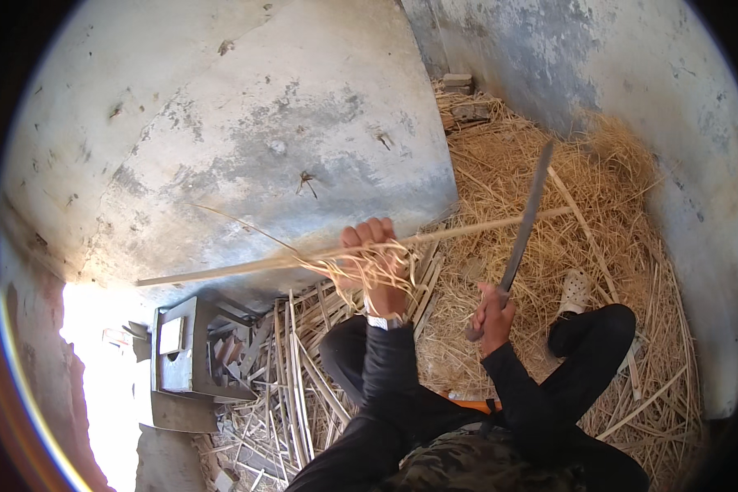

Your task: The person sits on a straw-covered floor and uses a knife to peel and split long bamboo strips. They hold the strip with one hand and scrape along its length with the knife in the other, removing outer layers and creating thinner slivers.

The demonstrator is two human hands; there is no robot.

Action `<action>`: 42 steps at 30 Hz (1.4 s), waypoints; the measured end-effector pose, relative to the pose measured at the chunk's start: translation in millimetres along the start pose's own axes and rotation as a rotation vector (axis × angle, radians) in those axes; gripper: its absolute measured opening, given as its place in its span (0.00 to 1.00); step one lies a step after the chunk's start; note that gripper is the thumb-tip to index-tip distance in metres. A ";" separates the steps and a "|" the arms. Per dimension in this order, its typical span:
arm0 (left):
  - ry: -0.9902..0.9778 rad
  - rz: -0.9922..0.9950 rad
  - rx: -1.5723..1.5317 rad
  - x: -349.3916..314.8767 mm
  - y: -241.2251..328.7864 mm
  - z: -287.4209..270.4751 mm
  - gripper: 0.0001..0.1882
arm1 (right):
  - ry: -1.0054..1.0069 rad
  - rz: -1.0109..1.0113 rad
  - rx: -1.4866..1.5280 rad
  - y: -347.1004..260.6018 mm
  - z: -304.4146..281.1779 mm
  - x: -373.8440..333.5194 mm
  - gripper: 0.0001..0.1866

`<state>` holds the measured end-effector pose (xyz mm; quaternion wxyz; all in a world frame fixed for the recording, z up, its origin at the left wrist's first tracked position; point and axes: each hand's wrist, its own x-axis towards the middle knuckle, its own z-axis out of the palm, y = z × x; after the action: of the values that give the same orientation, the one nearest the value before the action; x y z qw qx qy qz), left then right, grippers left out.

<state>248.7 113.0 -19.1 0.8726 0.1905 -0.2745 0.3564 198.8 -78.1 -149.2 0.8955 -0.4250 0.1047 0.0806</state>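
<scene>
Weathered plaster walls (303, 123), stained grey and blue, enclose the work area; glare washes out the doorway (98, 336) at lower left. Curly shavings (336, 267) cover much of the left hand (369, 250), so its exact grip is partly obscured; its fingers are curled closed around a wooden strip (488, 224). Most of the knife handle is hidden inside the right hand (494, 316), which is clenched around the long knife (528, 213), blade pointing up and away from the body. The strip is long, narrow, pale and slightly blurred, running across the front of the person, its right end beyond the blade. Straw-coloured shavings (508, 172) are heaped on the floor, loose slats (295, 377) lie at left, and a worn wooden cabinet (176, 361) stands near the doorway.
</scene>
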 end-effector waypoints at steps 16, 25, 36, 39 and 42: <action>0.817 -0.736 0.167 -181.4 -9.4 42.6 0.26 | -0.105 -0.545 0.106 -174.8 29.0 19.9 0.09; -0.551 -0.072 1.559 -107.7 15.7 125.2 0.17 | -0.386 -0.527 -0.549 -234.6 51.3 11.2 0.11; -0.365 -0.681 1.320 -40.0 -40.8 69.1 0.11 | -0.464 -1.004 -0.917 -207.7 68.9 9.8 0.15; -0.303 -0.545 1.375 -9.3 -36.0 36.2 0.12 | -0.365 -0.878 -0.988 -202.5 45.6 -11.7 0.14; -0.269 -0.431 1.475 14.9 -41.9 10.9 0.14 | -0.328 -0.763 -0.824 -181.3 18.8 -27.3 0.13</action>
<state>284.3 86.8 -7.2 0.5298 0.8121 -0.0270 0.2431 217.0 -178.4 4.3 0.6267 -0.7277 -0.2358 -0.1487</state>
